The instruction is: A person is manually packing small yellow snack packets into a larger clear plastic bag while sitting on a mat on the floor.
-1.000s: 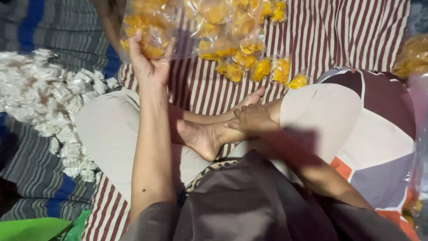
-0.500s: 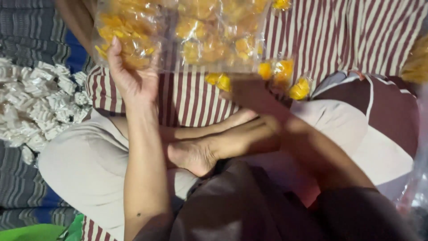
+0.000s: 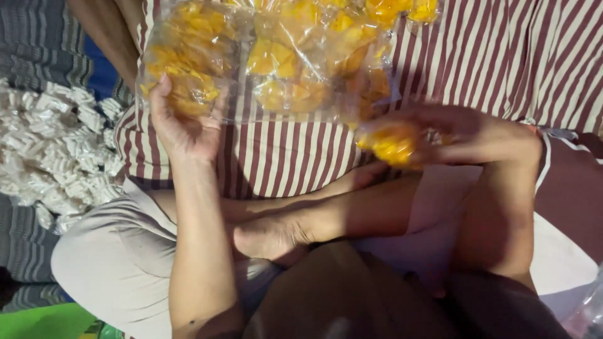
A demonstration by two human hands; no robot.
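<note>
I sit cross-legged and hold up a row of clear plastic packets filled with yellow snack pieces. My left hand grips the left end of the row, fingers curled around the leftmost packet. My right hand is blurred with motion and is closed on a single yellow packet at the row's lower right. My bare foot rests below, between the two arms.
A red-and-white striped cloth covers the floor ahead. A heap of small white wrapped pieces lies to the left on a grey striped mat. A green object sits at the bottom left. Clear plastic shows at the bottom right edge.
My right hand rose from beside my foot to the right end of the packets and closed on one. The row of packets has come nearer to me.
</note>
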